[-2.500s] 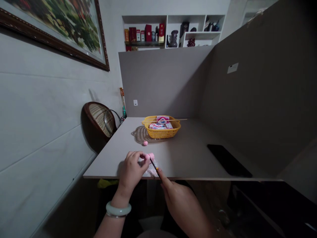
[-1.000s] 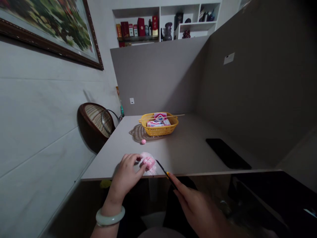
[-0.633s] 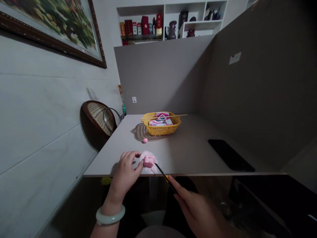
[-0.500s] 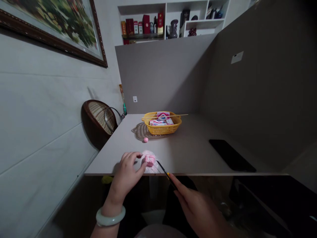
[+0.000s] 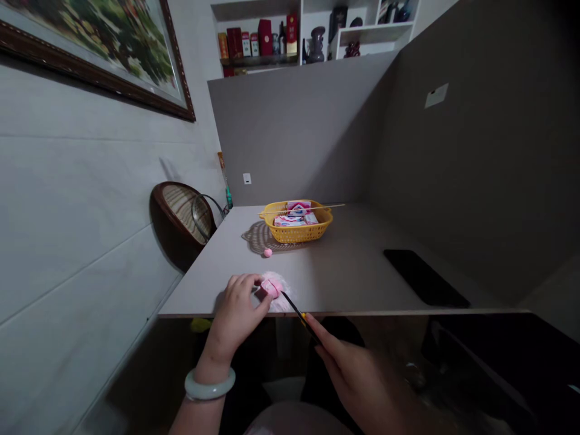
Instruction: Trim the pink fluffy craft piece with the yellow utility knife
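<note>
Around me is a small corner with pale walls, and on the left wall hangs a big painting [image 5: 90,54] in a dark frame. Behind the grey partition [image 5: 290,133] stands a white shelf [image 5: 312,30] with red boxes, bottles and a vase. Before me is a long grey table [image 5: 353,278], and a round dark-rimmed woven tray [image 5: 179,223] leans beside its far left corner. On the right part of the table lies a flat black slab [image 5: 426,278]. Near the far end sits a yellow plastic basket [image 5: 296,236] with pink and white boxes [image 5: 292,219] inside, and a thin wooden skewer [image 5: 333,206] rests across its top. Just in front of the basket lies a small pink ball [image 5: 267,252]. Close to the near table edge is a white fluffy sheet [image 5: 281,304], and a small pink block [image 5: 270,288] sits on it. My left hand [image 5: 238,320], with a pale green bangle [image 5: 209,385] on the wrist, is curved and its fingers press on the block from the left side. My right hand [image 5: 357,380] is closed in a pinch around a thin black stick [image 5: 294,308] with a yellow mark, and the tip comes to the block, touching or nearly touching; I cannot tell which.
</note>
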A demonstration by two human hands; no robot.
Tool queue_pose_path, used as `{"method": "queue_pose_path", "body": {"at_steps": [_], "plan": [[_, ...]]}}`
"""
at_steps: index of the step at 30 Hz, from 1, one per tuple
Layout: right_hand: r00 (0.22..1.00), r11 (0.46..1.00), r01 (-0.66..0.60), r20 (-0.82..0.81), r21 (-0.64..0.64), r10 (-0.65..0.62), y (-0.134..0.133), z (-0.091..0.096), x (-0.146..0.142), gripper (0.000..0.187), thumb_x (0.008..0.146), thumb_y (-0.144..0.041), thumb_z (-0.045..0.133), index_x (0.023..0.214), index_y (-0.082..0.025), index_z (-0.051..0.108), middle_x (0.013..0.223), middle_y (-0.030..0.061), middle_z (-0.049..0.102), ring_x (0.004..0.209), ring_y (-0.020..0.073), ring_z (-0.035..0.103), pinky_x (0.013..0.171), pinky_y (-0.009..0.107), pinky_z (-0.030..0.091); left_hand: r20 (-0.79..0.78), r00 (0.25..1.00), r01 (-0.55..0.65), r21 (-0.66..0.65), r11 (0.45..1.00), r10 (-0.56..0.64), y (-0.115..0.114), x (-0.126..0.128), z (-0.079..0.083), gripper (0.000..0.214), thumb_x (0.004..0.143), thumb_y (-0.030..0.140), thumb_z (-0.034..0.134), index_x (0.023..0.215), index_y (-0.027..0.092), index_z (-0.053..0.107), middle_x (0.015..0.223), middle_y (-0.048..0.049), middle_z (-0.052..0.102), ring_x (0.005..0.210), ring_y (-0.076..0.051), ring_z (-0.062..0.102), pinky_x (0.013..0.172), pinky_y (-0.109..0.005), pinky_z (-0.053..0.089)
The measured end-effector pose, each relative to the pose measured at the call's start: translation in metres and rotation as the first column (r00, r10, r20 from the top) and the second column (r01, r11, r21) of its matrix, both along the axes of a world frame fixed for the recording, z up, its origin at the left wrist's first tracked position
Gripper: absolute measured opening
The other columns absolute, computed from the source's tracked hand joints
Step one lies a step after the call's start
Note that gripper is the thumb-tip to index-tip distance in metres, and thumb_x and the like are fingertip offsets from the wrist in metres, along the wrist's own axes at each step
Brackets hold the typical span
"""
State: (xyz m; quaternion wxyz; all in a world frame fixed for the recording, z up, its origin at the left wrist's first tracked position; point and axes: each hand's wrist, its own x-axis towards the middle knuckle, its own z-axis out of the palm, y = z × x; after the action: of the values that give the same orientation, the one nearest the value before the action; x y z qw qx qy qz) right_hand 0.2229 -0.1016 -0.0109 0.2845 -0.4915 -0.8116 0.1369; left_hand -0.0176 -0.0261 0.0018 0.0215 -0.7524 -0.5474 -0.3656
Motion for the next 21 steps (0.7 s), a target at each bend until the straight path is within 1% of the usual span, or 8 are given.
{"method": "queue_pose_path", "body": {"at_steps": [2, 5, 10, 14, 17, 21], "plan": [[1.000, 0.999, 0.015, 0.016, 0.045, -0.016, 0.000, 0.002, -0.002, 0.051, 0.094, -0.019, 0.036, 0.143, -0.020, 0.050, 0.087, 0.0048, 0.078, 0.068, 0.0165, 0.072, 0.059, 0.021, 0.052, 0.003, 1.000, -0.011, 0.005, 1.000, 0.010, 0.000, -0.001, -0.001, 0.018, 0.084, 0.025, 0.064, 0.101, 0.021, 0.059, 0.101, -0.0051, 0.066, 0.101, -0.023, 0.057, 0.092, -0.040, 0.048], [0.997, 0.996, 0.036, 0.058, 0.079, -0.041, 0.003, 0.004, -0.010, 0.052, 0.094, -0.017, 0.035, 0.143, -0.018, 0.049, 0.085, 0.0053, 0.078, 0.064, 0.0175, 0.072, 0.056, 0.023, 0.051, 0.007, 1.000, 0.007, -0.007, 1.000, -0.007, 0.000, 0.000, 0.000, 0.016, 0.084, 0.025, 0.064, 0.099, 0.022, 0.060, 0.099, -0.0044, 0.066, 0.100, -0.023, 0.057, 0.091, -0.040, 0.048], [0.981, 0.996, 0.047, 0.186, 0.080, -0.061, 0.011, -0.002, -0.028, 0.057, 0.093, -0.012, 0.034, 0.149, -0.018, 0.041, 0.082, 0.0061, 0.076, 0.064, 0.0200, 0.072, 0.054, 0.025, 0.050, 0.027, 1.000, 0.004, 0.005, 1.000, -0.005, -0.002, 0.004, -0.001, 0.013, 0.083, 0.021, 0.063, 0.096, 0.021, 0.060, 0.096, -0.0039, 0.066, 0.097, -0.022, 0.058, 0.089, -0.039, 0.049], [0.951, 0.994, 0.072, 0.294, 0.077, -0.092, 0.015, -0.005, -0.034, 0.063, 0.088, -0.005, 0.034, 0.150, -0.017, 0.038, 0.078, 0.0066, 0.075, 0.061, 0.0202, 0.071, 0.050, 0.024, 0.046, 0.037, 0.999, 0.002, 0.023, 1.000, -0.003, -0.002, 0.006, -0.005, 0.010, 0.085, 0.027, 0.063, 0.094, 0.022, 0.061, 0.094, -0.0036, 0.066, 0.094, -0.021, 0.059, 0.087, -0.037, 0.049], [0.948, 0.992, 0.065, 0.304, 0.109, -0.095, 0.015, -0.005, -0.034, 0.063, 0.088, -0.004, 0.032, 0.150, -0.016, 0.039, 0.076, 0.0060, 0.074, 0.057, 0.0200, 0.070, 0.047, 0.025, 0.046, 0.034, 0.999, -0.006, 0.040, 0.999, 0.005, -0.002, 0.006, -0.008, 0.011, 0.085, 0.029, 0.063, 0.094, 0.022, 0.061, 0.093, -0.0040, 0.067, 0.093, -0.021, 0.060, 0.085, -0.036, 0.050], [0.958, 0.992, 0.044, 0.278, 0.120, -0.076, 0.013, -0.007, -0.033, 0.060, 0.089, -0.006, 0.031, 0.147, -0.015, 0.043, 0.076, 0.0058, 0.074, 0.057, 0.0196, 0.069, 0.050, 0.025, 0.049, 0.035, 0.999, -0.025, 0.039, 0.999, 0.023, -0.002, 0.004, -0.009, 0.012, 0.085, 0.030, 0.063, 0.093, 0.022, 0.061, 0.091, -0.0040, 0.067, 0.092, -0.022, 0.061, 0.083, -0.035, 0.050]]}}
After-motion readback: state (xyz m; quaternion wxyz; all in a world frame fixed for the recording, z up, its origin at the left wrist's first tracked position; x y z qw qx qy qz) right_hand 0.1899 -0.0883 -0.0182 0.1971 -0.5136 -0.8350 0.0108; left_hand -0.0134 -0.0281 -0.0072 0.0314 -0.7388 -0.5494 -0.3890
